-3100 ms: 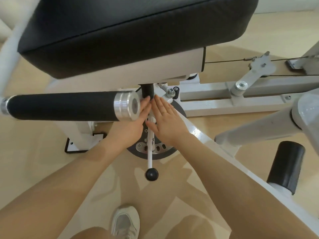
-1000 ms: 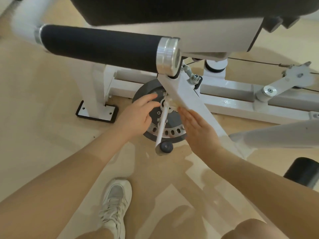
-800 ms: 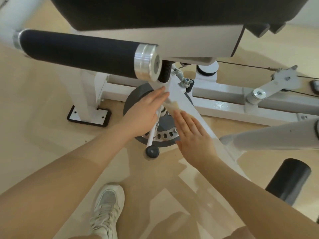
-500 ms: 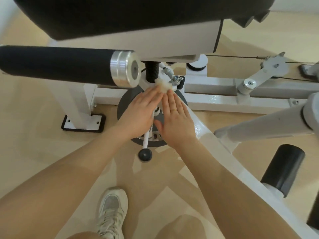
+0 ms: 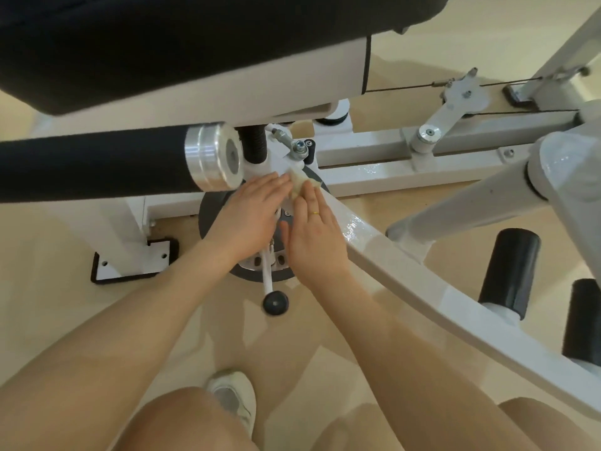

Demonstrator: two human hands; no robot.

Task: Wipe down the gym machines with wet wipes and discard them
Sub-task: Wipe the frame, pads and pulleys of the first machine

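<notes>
A small crumpled wet wipe (image 5: pixel 298 183) lies on the white frame arm (image 5: pixel 383 252) of the gym machine, just under the padded seat. My left hand (image 5: pixel 248 216) and my right hand (image 5: pixel 313 236) lie side by side with straight fingers, and their fingertips press the wipe against the arm near its pivot. A gold ring shows on my right hand. The arm's surface to the right of my hands glistens wet.
A black foam roller with a chrome end cap (image 5: pixel 213 156) juts in from the left above my hands. Below them are a grey adjustment disc (image 5: pixel 214 206) and a white lever with a black knob (image 5: pixel 275 302). Black foam pads (image 5: pixel 509 271) stand at right. My shoe (image 5: pixel 232 398) is on the wooden floor.
Both hands slid up the white arm from beside the disc to the pivot, pushing the wipe along. The view shifted with my head.
</notes>
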